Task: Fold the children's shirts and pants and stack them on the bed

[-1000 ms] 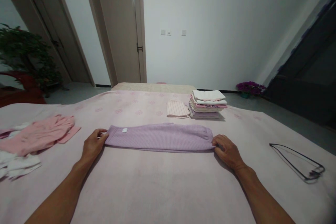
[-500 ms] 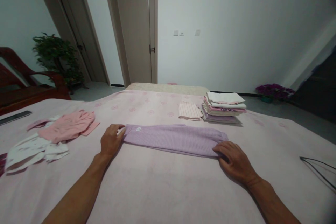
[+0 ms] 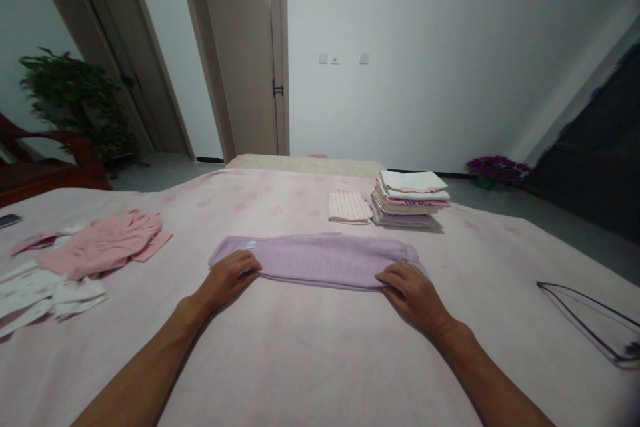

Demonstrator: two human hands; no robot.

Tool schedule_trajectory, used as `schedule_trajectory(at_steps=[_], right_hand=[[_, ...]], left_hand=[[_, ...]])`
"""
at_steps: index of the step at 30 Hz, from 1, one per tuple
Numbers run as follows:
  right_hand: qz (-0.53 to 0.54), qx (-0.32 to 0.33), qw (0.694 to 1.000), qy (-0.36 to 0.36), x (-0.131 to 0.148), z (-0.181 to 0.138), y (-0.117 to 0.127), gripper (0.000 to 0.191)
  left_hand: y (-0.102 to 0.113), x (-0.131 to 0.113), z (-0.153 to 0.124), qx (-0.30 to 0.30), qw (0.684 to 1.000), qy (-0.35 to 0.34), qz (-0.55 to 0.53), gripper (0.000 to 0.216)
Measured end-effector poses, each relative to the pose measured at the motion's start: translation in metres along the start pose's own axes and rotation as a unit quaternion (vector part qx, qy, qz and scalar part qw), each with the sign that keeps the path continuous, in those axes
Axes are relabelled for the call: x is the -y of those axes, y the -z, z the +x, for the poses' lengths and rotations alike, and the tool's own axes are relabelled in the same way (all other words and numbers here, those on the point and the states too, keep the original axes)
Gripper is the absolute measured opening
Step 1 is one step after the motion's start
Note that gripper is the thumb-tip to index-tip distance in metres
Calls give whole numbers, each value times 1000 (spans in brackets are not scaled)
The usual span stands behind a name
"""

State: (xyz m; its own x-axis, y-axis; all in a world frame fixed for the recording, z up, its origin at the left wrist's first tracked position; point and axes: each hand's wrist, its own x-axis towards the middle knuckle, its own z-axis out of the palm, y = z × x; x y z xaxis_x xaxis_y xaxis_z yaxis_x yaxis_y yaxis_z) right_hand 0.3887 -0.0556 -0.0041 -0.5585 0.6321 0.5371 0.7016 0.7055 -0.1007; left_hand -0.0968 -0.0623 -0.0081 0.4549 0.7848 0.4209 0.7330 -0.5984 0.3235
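Garment (image 3: 320, 259): L hand (image 3: 231, 277), R hand (image 3: 414, 295) palm-down at nr edge.

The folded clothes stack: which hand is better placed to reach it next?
Probably the right hand: it touches the purple garment near its right end, closer to the folded clothes stack, while the left hand is near the other end.

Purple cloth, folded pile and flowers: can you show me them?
Purple cloth (image 3: 320, 260), head view: middle of its ribbed top.
Folded pile (image 3: 411, 201), head view: middle of its front side.
Flowers (image 3: 497, 167), head view: the purple blooms.
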Motion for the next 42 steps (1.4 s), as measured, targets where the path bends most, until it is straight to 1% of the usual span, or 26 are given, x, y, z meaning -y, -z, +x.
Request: schedule_trajectory(at_steps=[6, 9, 12, 14, 16, 17, 18, 20, 22, 23, 24, 26, 30, 32, 34, 38, 40, 42], right_hand=[[46, -29, 999, 4, 1, 3, -2, 17], [57, -8, 998, 11, 0, 2, -3, 16], [55, 20, 998, 9, -2, 1, -4, 19], [54, 24, 998, -1, -2, 0, -5, 19], [53, 23, 998, -11, -3, -1, -4, 20], [52, 20, 998, -16, -4, -1, -4, 23], [50, 17, 998, -20, -5, -2, -4, 26], [43, 13, 999, -29, -8, -5, -4, 38], [38, 10, 999, -37, -13, -8, -3, 49], [39, 10, 998, -41, -16, -10, -3, 52], [43, 10, 998, -45, -20, -12, -2, 53], [62, 8, 996, -61, -26, -14, 0, 49], [121, -4, 985, -124, -36, -16, 3, 29], [113, -29, 978, -172, -39, -16, 3, 33], [68, -57, 974, -209, -43, -15, 1, 37], [-47, -83, 970, -222, -51, -15, -7, 39], [-82, -92, 964, -235, -54, -17, -10, 41], [-95, -91, 959, -251, -57, -19, -13, 46]], left_hand=[[3, 6, -2, -9, 995, 53, -83, 19], [3, 9, -3, -8, 993, 71, -99, 19], [4, 8, -1, 5, 994, 65, -92, 18], [4, 7, -1, 17, 993, 70, -93, 18], [4, 7, 0, 16, 990, 96, -104, 21], [5, 8, 0, 3, 987, 118, -106, 23], [5, 10, -1, -23, 984, 146, -101, 26], [6, 17, -3, -112, 969, 213, -65, 29], [9, 27, -5, -203, 939, 279, -4, 26], [10, 32, -7, -229, 923, 308, 24, 25], [12, 37, -8, -236, 911, 334, 46, 24], [14, 46, -10, -208, 900, 376, 71, 24], [14, 54, -9, -125, 891, 422, 110, 31], [13, 54, -6, -100, 887, 431, 135, 35], [12, 52, -3, -90, 883, 427, 174, 35], [12, 43, 3, -99, 882, 382, 257, 27], [12, 39, 5, -102, 885, 370, 263, 24], [13, 38, 7, -97, 886, 385, 237, 25]])
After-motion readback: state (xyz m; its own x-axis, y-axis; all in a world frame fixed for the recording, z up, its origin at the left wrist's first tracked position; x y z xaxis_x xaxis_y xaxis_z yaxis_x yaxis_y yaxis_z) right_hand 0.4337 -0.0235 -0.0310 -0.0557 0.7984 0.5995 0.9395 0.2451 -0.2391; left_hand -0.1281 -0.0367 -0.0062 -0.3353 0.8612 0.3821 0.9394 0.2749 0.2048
